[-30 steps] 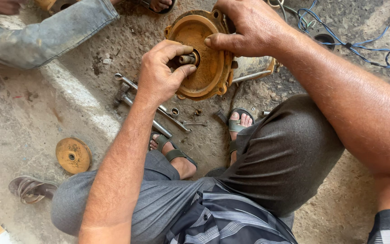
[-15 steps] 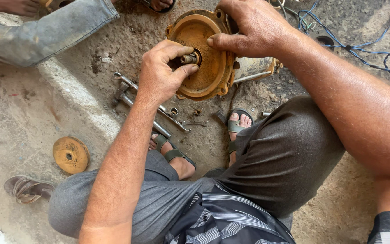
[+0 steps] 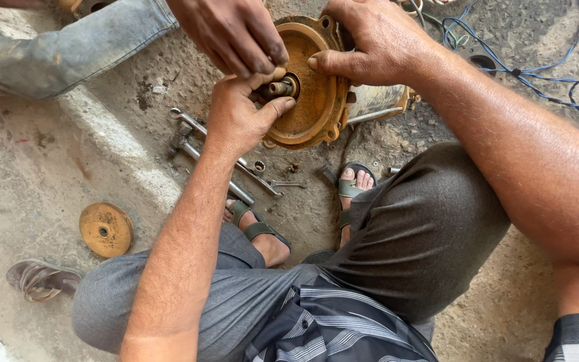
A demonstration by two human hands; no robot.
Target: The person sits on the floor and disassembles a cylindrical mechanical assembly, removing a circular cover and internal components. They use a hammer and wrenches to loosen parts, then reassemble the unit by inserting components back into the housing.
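Two hands grip the rusty orange pump housing [image 3: 313, 100] on the far concrete floor [image 3: 28, 167]: right hand [image 3: 376, 43] closed over its far rim, left hand [image 3: 239, 114] pinching the central shaft [image 3: 280, 87]. Newly arrived since the earlier frame, another person's hand [image 3: 232, 33] touches the shaft from the far left. Spanners [image 3: 199, 144] and orange disc [image 3: 105, 230] remain unmoved.

We crouch on a rough grey concrete floor [image 3: 21, 174], dusty and stained, lit by soft daylight. A paler raised strip of concrete [image 3: 112, 144] crosses its upper left, and grit lies along the right edge.
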